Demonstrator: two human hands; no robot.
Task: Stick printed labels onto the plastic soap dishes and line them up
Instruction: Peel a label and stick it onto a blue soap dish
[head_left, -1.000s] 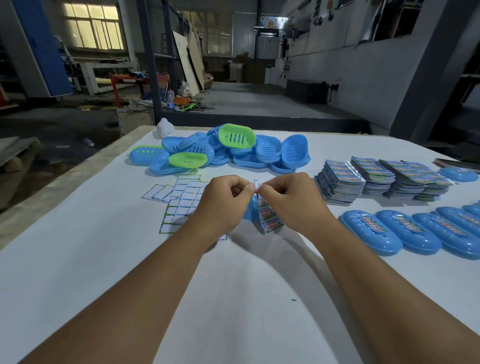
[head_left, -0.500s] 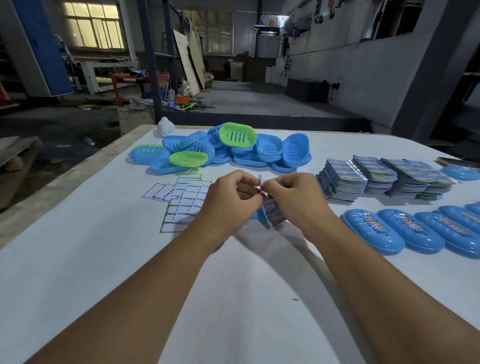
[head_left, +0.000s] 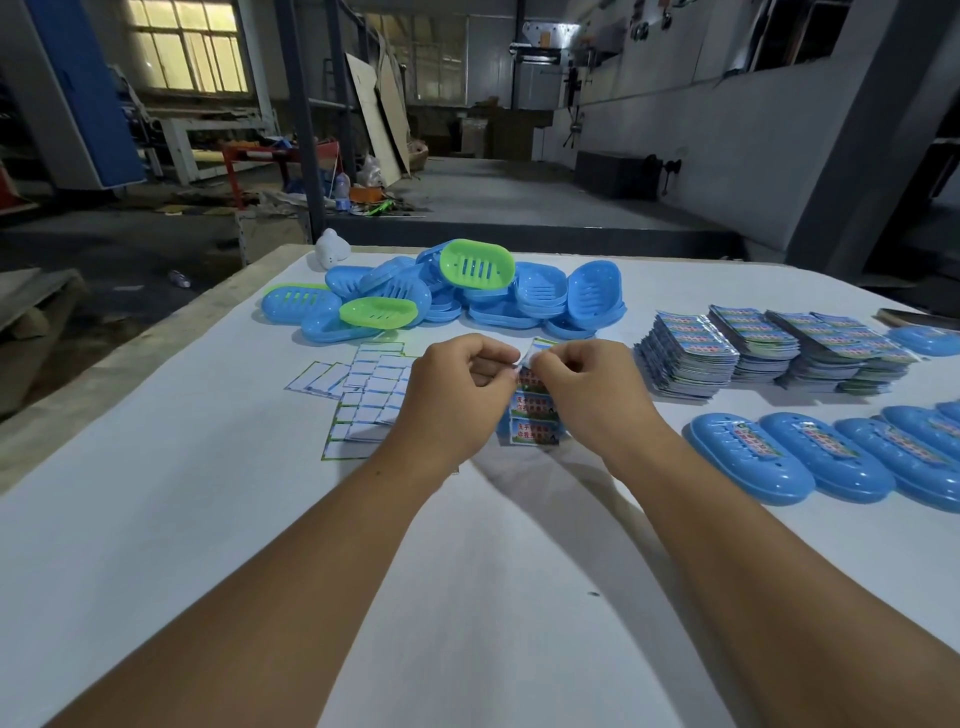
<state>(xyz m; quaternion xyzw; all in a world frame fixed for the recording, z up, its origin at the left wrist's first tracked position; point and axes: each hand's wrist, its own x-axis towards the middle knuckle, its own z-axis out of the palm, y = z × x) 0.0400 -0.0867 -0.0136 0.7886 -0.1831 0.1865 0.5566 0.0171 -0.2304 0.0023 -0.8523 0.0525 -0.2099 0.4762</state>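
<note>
At the table's middle, my left hand (head_left: 457, 395) and my right hand (head_left: 587, 395) both pinch the top of a printed label sheet (head_left: 535, 415), whose upper corner is bent upward between my fingertips. The sheet hangs down over a blue soap dish that is mostly hidden behind my hands. A pile of unlabelled blue and green soap dishes (head_left: 467, 296) lies at the back. Labelled blue dishes (head_left: 748, 457) stand in a row at the right.
Stacks of printed label sheets (head_left: 727, 348) sit at the right back. Used white backing sheets (head_left: 363, 395) lie left of my hands. A small white object (head_left: 332, 249) stands at the table's far left corner. The table's left edge drops off to the workshop floor.
Both hands stayed together over the sheet. The label's top corner has lifted and peeled further up between my fingertips.
</note>
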